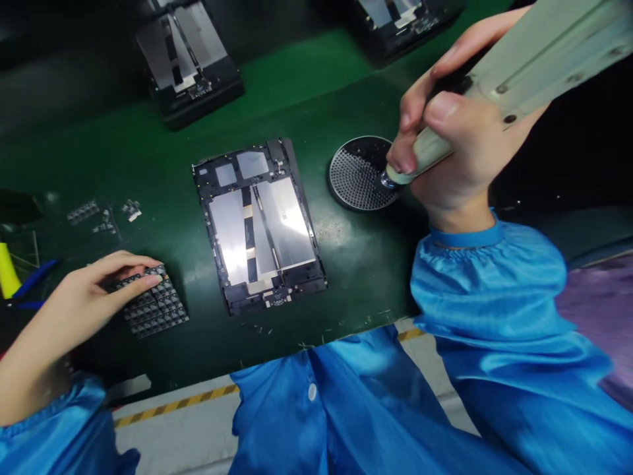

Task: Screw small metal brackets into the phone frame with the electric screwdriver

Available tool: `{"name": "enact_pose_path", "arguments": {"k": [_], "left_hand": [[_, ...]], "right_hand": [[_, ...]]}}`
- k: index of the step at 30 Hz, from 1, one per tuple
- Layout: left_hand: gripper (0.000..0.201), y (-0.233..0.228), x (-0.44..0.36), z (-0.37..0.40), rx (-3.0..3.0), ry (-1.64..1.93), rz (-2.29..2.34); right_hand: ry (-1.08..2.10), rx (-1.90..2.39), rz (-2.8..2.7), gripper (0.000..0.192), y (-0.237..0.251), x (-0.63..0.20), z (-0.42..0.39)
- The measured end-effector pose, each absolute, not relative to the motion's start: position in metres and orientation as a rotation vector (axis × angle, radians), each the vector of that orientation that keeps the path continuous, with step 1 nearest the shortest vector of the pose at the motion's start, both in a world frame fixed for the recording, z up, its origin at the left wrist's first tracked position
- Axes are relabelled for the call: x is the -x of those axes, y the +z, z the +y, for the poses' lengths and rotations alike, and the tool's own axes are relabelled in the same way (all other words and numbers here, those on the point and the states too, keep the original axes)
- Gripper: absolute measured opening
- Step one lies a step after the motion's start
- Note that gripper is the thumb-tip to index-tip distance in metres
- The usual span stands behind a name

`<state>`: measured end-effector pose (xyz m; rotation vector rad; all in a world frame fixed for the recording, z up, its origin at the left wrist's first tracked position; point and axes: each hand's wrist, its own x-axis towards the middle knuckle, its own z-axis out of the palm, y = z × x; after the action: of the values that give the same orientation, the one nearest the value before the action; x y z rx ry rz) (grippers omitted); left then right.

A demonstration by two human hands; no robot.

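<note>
My right hand (455, 142) is wrapped around the pale grip of an electric screwdriver (524, 72), fingers (413, 109) curled tight on it, thumb pressed along the top. The tool slants down to the left, and its metal tip (388, 179) rests on the right edge of a round perforated screw tray (357, 173) lying flat on the green surface (306, 86).

My left hand (93, 293) lies low on the left, palm down, fingers stretched out and loosely spread over the upper corner of a dark gridded tray of small parts (154, 305). The fingertips touch the tray's top edge; I cannot tell whether they have hold of any single piece.

Between the two hands, well apart from both, an opened tablet chassis (260, 224) lies back-side up and slightly tilted, with silver shielding plates and a dark strip running down the middle. Just left of it, a few small loose components (103, 214) sit on the surface above the gridded tray.

Two more tablet chassis lie further back: one (190, 56) up left, one (395, 20) at the top edge. A yellow object (7, 270) and a blue tool handle (32, 280) show at the far left. Blue sleeves (494, 290) cover both arms.
</note>
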<state>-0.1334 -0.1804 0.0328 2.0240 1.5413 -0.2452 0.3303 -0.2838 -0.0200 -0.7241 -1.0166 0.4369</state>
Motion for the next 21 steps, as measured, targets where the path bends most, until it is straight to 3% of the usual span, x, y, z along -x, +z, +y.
{"name": "enact_pose_path", "arguments": {"k": [6, 13, 21], "left_hand": [[0.044, 0.032, 0.125, -0.179, -1.933, -0.157, 1.683], [0.026, 0.040, 0.113, -0.181, -1.965, -0.094, 1.651], [0.027, 0.023, 0.121, -0.178, -2.113, -0.006, 1.535]], "right_hand": [[0.443, 0.693, -1.044, 0.034, -0.021, -0.331, -0.282], [0.440, 0.692, -1.060, 0.031, -0.020, -0.331, -0.282], [0.382, 0.689, -1.074, 0.031, -0.028, -0.330, -0.280]]}}
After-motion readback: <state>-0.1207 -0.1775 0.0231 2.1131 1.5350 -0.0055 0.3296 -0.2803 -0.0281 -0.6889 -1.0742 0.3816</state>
